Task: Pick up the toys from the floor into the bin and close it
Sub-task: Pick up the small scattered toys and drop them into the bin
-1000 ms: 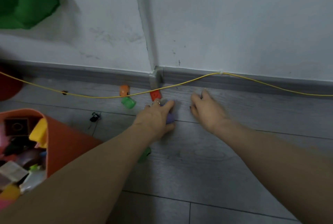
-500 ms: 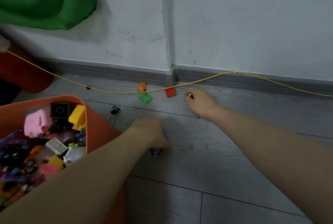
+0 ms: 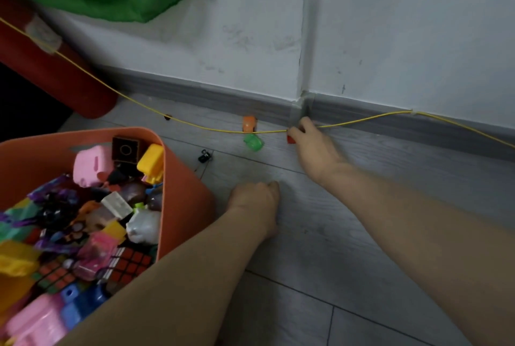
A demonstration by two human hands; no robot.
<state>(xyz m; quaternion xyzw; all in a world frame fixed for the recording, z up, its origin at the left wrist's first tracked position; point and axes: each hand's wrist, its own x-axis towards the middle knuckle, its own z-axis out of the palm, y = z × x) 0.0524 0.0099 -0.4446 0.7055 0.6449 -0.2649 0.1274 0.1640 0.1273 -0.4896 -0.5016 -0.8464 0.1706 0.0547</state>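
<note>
An orange bin (image 3: 184, 192) holds pink, yellow, blue and purple toys plus a multicoloured grid-patterned cube (image 3: 126, 263). Beyond the bin lie a green toy (image 3: 253, 143), an orange toy (image 3: 249, 123), a red block (image 3: 290, 139) and a yellow cord (image 3: 195, 125) on grey wood-grain floor (image 3: 320, 234)

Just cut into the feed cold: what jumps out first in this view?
The orange plastic bin at lower left, heaped with bright toys and still open. Past it, the right hand reaches to a small red block by the grey skirting board, under a thin yellow cord. The left hand is fisted near the bin.
</note>
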